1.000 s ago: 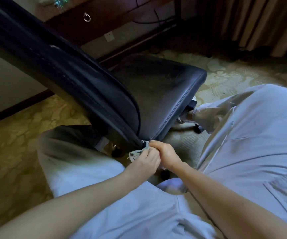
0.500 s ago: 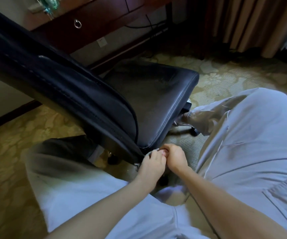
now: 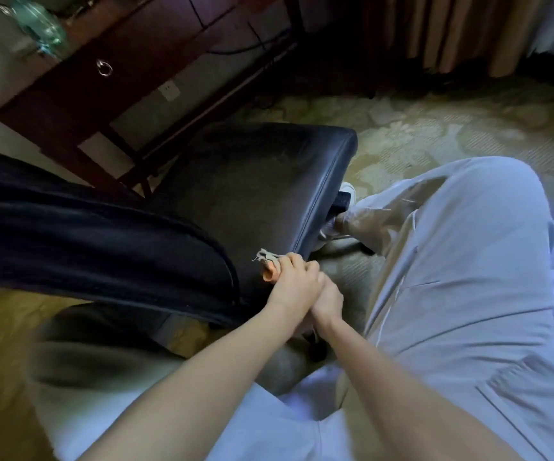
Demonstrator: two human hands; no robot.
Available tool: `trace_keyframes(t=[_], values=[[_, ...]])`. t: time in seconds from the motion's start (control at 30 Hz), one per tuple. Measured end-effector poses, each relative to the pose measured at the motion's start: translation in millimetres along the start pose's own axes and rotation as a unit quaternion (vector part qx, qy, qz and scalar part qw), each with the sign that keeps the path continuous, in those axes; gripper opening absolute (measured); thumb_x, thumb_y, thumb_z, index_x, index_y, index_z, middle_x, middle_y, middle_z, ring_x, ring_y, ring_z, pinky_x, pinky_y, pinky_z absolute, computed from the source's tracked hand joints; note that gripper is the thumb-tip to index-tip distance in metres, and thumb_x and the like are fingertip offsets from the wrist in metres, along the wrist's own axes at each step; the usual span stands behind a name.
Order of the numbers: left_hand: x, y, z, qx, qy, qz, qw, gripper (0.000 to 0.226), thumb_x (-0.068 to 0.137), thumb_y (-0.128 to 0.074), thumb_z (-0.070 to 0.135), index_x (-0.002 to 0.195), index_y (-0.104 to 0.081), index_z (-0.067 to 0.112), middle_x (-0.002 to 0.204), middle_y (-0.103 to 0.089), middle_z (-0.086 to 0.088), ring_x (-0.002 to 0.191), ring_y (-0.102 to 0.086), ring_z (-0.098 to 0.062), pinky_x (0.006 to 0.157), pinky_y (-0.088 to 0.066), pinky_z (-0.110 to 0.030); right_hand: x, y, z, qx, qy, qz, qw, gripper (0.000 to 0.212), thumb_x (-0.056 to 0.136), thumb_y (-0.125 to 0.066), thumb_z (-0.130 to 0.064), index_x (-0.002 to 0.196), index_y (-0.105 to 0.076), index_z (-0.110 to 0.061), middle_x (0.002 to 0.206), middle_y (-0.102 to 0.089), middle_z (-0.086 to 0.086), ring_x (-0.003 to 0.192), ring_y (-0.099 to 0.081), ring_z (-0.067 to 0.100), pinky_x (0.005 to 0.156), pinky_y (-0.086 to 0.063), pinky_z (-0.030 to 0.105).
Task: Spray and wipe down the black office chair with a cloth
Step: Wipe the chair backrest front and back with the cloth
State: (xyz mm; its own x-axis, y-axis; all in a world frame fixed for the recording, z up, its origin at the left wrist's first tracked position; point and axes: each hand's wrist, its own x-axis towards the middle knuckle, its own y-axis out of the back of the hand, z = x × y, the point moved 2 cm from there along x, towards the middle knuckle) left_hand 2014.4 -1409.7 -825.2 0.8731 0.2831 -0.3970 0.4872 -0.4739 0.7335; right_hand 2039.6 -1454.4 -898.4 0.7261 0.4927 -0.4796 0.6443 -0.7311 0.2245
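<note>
Since a second ago both hands have come up from the joint under the backrest to the near edge of the seat. The cloth, nearly hidden half a second ago, now pokes out past the knuckles.

The patterned carpet (image 3: pixel 452 134) fills the floor on the right and shows again at the lower left. The black office chair (image 3: pixel 255 194) lies across the middle. Its seat faces up and its padded backrest (image 3: pixel 85 247) sweeps in from the left edge, meeting the seat just beside the hands. A person's legs in pale trousers (image 3: pixel 468 261) take up the right and bottom, with one knee raised beside the seat's edge. A dark wooden desk (image 3: pixel 129 51) stands behind the chair at the upper left, and a beige curtain (image 3: pixel 435 31) hangs at the upper right.

Both bare forearms reach in from below and meet at the seat's rear corner. The left hand (image 3: pixel 293 282) lies on top, with its fingers curled round the cloth (image 3: pixel 265 256). The cloth is a small grey crumpled scrap that sticks up from the far side of the fist and touches the seat near its seam. The right hand (image 3: pixel 330 297) is tucked against and partly under the left hand. Its fingers are hidden, so I cannot tell whether it holds anything.

A clear greenish bottle (image 3: pixel 40 26) stands on the desk. A metal ring pull (image 3: pixel 104 67) hangs on the drawer front, and a white wall socket (image 3: pixel 169 90) shows beneath the desk.
</note>
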Motion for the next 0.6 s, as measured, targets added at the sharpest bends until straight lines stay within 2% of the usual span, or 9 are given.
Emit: trace_keyframes(t=[0.07, 0.13, 0.2, 0.27, 0.3, 0.37, 0.43, 0.53, 0.6], values=[[-6, -6, 4, 0.01, -0.008, -0.02, 1.0, 0.029, 0.091, -0.05, 0.009, 0.12, -0.048, 0.004, 0.116, -0.047, -0.016, 0.104, -0.049, -0.044, 0.081, -0.044, -0.049, -6, -6, 5, -0.04, 0.019, -0.021, 0.999, 0.012, 0.094, -0.054, -0.017, 0.104, -0.06, -0.014, 0.096, -0.062, -0.001, 0.084, -0.058, 0.009, 0.071, -0.04, 0.017], [-12, -12, 8, 0.005, -0.011, -0.055, 0.998, 0.03, 0.09, -0.051, 0.01, 0.119, -0.048, 0.002, 0.116, -0.048, -0.017, 0.105, -0.048, -0.045, 0.08, -0.043, -0.052, -13, -12, 11, -0.033, 0.02, -0.04, 0.998, 0.014, 0.093, -0.055, -0.016, 0.105, -0.06, -0.013, 0.096, -0.061, -0.003, 0.09, -0.059, 0.012, 0.069, -0.038, 0.012], [-15, -19, 11, 0.007, -0.021, -0.084, 0.996, 0.043, 0.082, -0.063, 0.018, 0.119, -0.046, 0.003, 0.116, -0.047, -0.018, 0.105, -0.046, -0.047, 0.08, -0.042, -0.054, -18, -20, 15, -0.035, 0.013, -0.053, 0.998, 0.015, 0.094, -0.053, -0.012, 0.107, -0.059, -0.009, 0.098, -0.06, -0.001, 0.094, -0.059, 0.014, 0.068, -0.035, 0.006], [-17, -20, 8, 0.013, -0.033, -0.085, 0.996, 0.052, 0.076, -0.068, 0.022, 0.119, -0.046, 0.005, 0.115, -0.047, -0.017, 0.106, -0.046, -0.046, 0.081, -0.041, -0.053, -20, -25, 14, 0.003, -0.001, -0.046, 0.999, 0.011, 0.094, -0.051, -0.006, 0.099, -0.06, -0.008, 0.09, -0.058, -0.004, 0.088, -0.056, 0.013, 0.063, -0.034, 0.001], [-18, -20, 5, 0.018, -0.044, -0.071, 0.996, 0.047, 0.079, -0.066, 0.021, 0.119, -0.046, 0.006, 0.116, -0.048, -0.016, 0.106, -0.047, -0.044, 0.081, -0.041, -0.052, -20, -26, 13, 0.02, -0.01, -0.028, 0.999, 0.011, 0.094, -0.05, -0.005, 0.09, -0.058, -0.012, 0.083, -0.055, -0.007, 0.083, -0.055, 0.012, 0.06, -0.034, 0.001], [-16, -14, -4, 0.024, -0.063, -0.015, 0.998, 0.029, 0.086, -0.057, 0.016, 0.114, -0.052, 0.01, 0.113, -0.053, -0.011, 0.104, -0.052, -0.039, 0.078, -0.043, -0.047, -18, -22, 8, 0.052, -0.025, 0.022, 0.998, 0.025, 0.093, -0.048, -0.007, 0.073, -0.051, -0.02, 0.073, -0.052, -0.009, 0.074, -0.052, 0.011, 0.055, -0.035, 0.011], [-7, -7, -13, 0.032, -0.067, 0.044, 0.996, 0.017, 0.085, -0.059, 0.017, 0.103, -0.059, 0.016, 0.102, -0.059, -0.005, 0.096, -0.058, -0.032, 0.069, -0.045, -0.04, -13, -17, 1, 0.106, -0.035, 0.052, 0.992, 0.032, 0.095, -0.044, -0.009, 0.066, -0.047, -0.022, 0.067, -0.052, -0.008, 0.064, -0.048, 0.006, 0.052, -0.033, 0.012], [24, -1, -22, 0.012, -0.059, 0.128, 0.99, 0.01, 0.077, -0.067, 0.022, 0.083, -0.06, 0.019, 0.083, -0.06, -0.001, 0.077, -0.06, -0.027, 0.06, -0.043, -0.037, 8, -4, -14, 0.155, -0.029, 0.1, 0.982, 0.026, 0.095, -0.044, -0.013, 0.072, -0.055, -0.02, 0.069, -0.057, -0.005, 0.065, -0.052, 0.008, 0.053, -0.035, 0.017], [51, 2, -30, 0.006, -0.048, 0.17, 0.984, 0.014, 0.074, -0.07, 0.019, 0.08, -0.058, 0.019, 0.079, -0.058, -0.001, 0.072, -0.058, -0.027, 0.06, -0.042, -0.037, 30, 3, -22, 0.17, -0.025, 0.121, 0.978, 0.02, 0.093, -0.047, -0.015, 0.082, -0.061, -0.022, 0.075, -0.061, -0.006, 0.07, -0.055, 0.009, 0.055, -0.036, 0.013]])
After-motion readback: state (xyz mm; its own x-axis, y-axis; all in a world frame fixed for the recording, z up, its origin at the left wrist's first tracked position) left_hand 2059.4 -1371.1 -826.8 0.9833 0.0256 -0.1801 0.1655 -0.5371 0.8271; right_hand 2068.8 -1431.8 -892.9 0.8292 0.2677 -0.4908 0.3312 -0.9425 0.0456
